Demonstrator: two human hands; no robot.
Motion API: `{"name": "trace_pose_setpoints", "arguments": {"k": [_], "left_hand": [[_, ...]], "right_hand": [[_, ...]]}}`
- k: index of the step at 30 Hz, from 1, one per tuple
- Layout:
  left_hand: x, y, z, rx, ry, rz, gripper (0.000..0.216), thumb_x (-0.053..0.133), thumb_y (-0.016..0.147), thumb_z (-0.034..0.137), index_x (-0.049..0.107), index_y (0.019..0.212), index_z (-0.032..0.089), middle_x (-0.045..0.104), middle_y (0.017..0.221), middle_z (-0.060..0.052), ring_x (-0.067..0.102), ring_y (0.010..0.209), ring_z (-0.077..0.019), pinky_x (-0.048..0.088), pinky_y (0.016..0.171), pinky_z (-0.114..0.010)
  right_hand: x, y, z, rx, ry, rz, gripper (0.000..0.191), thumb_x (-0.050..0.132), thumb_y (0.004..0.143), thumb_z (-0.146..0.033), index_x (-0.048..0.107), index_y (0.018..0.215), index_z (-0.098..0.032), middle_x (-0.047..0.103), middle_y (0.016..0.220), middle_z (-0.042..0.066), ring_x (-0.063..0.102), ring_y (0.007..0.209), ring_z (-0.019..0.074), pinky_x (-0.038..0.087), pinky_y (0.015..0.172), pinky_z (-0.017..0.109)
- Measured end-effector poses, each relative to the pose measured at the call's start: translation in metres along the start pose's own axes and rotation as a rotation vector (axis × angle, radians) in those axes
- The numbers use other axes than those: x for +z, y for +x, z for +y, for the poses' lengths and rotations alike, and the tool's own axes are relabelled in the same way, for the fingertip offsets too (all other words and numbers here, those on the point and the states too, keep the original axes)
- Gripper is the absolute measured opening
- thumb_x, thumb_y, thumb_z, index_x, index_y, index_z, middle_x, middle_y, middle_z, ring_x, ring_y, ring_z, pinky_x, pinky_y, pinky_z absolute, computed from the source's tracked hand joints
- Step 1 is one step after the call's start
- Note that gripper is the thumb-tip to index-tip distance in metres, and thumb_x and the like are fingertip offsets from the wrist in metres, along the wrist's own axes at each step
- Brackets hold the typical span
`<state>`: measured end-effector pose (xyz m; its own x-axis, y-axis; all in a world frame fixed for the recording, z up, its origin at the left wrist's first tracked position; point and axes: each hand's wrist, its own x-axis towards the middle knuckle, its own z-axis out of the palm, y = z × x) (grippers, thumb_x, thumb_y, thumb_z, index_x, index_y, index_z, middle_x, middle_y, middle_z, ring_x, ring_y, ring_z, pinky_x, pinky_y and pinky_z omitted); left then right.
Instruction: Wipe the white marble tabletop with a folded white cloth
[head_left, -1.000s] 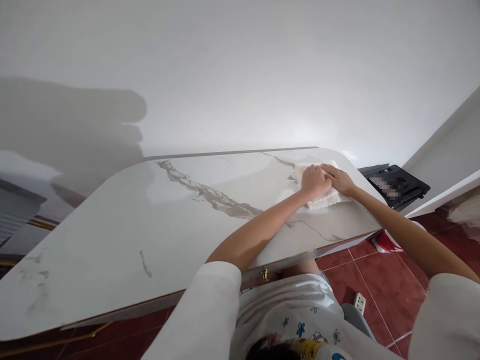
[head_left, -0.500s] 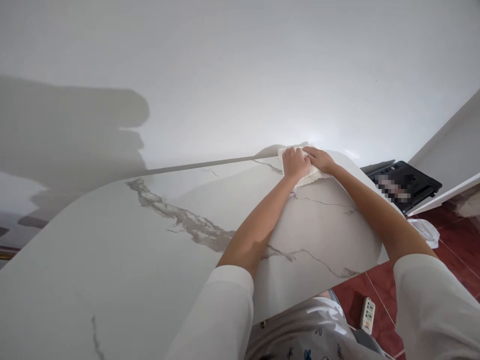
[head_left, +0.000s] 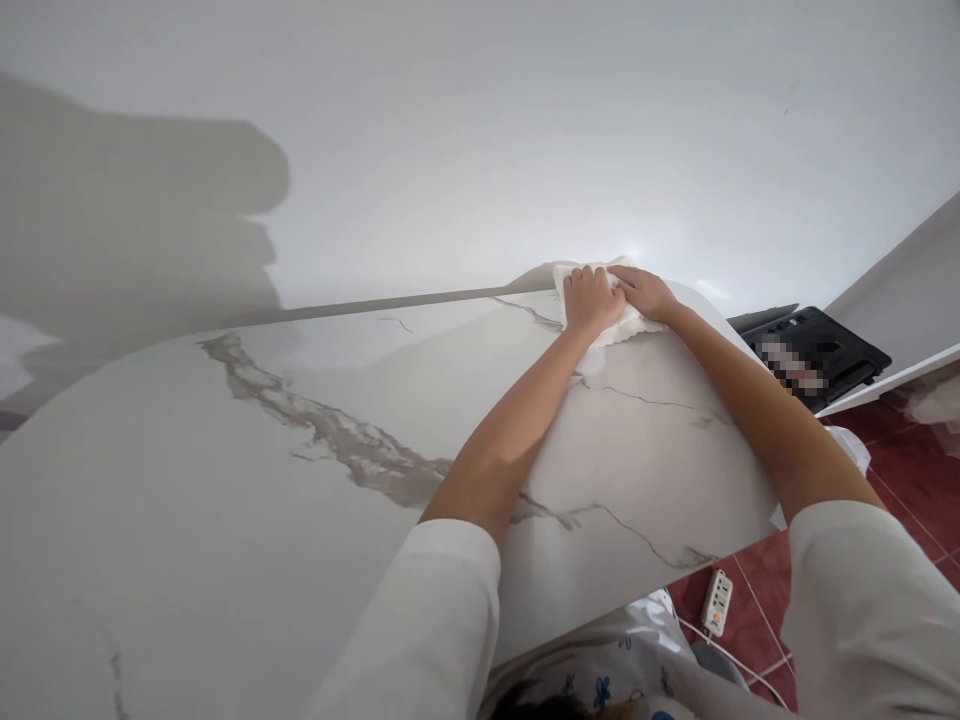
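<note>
A white cloth (head_left: 634, 322) lies at the far right corner of a white marble-patterned table (head_left: 300, 480), close to the wall. My left hand (head_left: 590, 298) presses down on it with fingers curled over the cloth. Beside it my right hand (head_left: 642, 290) lies flat on the same cloth, fingers together and stretched out. Both arms reach forward across the tabletop, in white sleeves.
A white wall (head_left: 480, 140) rises directly behind the table. A black device (head_left: 817, 355) sits low to the right of the table. On the red tiled floor (head_left: 911, 480) lie a white power strip (head_left: 716, 602) with its cable and a white crumpled thing (head_left: 851, 445).
Both hands pushed the cloth away from me, from the right part of the tabletop to its far corner by the wall. I have leaned further over the table.
</note>
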<state>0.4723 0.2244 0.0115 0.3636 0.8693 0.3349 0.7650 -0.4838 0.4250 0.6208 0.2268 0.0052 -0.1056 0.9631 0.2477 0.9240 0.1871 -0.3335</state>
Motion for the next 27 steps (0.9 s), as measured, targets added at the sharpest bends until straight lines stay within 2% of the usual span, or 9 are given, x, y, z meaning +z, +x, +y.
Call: {"name": "trace_pose_setpoints", "arguments": {"k": [6,16,27], "left_hand": [[-0.001,-0.024,0.013,0.036,0.006,-0.009,0.028,0.04,0.091,0.026,0.058,0.111,0.018,0.059,0.121,-0.015,0.045,0.122,-0.0321,0.032,0.105,-0.044],[-0.013,-0.098,0.055,0.063,-0.035,-0.051,0.022,0.042,0.093,0.027,0.056,0.107,0.018,0.058,0.12,-0.014,0.046,0.12,-0.0297,0.031,0.106,-0.042],[-0.026,-0.17,0.087,0.111,-0.012,-0.057,0.025,0.041,0.094,0.029,0.057,0.109,0.015,0.058,0.119,-0.015,0.048,0.118,-0.0306,0.032,0.105,-0.043]], "right_hand": [[-0.007,-0.033,-0.006,0.017,-0.027,-0.007,0.055,0.031,0.095,-0.041,0.05,0.143,-0.022,0.047,0.15,-0.001,0.041,0.139,0.0274,0.033,0.117,0.045],[-0.028,-0.124,-0.022,0.055,-0.051,-0.009,0.055,0.03,0.096,-0.042,0.048,0.144,-0.02,0.045,0.152,0.001,0.038,0.142,0.0267,0.03,0.119,0.045],[-0.042,-0.204,-0.043,0.037,-0.082,-0.014,0.054,0.032,0.094,-0.038,0.048,0.143,-0.021,0.045,0.152,0.003,0.039,0.142,0.0264,0.033,0.118,0.047]]}}
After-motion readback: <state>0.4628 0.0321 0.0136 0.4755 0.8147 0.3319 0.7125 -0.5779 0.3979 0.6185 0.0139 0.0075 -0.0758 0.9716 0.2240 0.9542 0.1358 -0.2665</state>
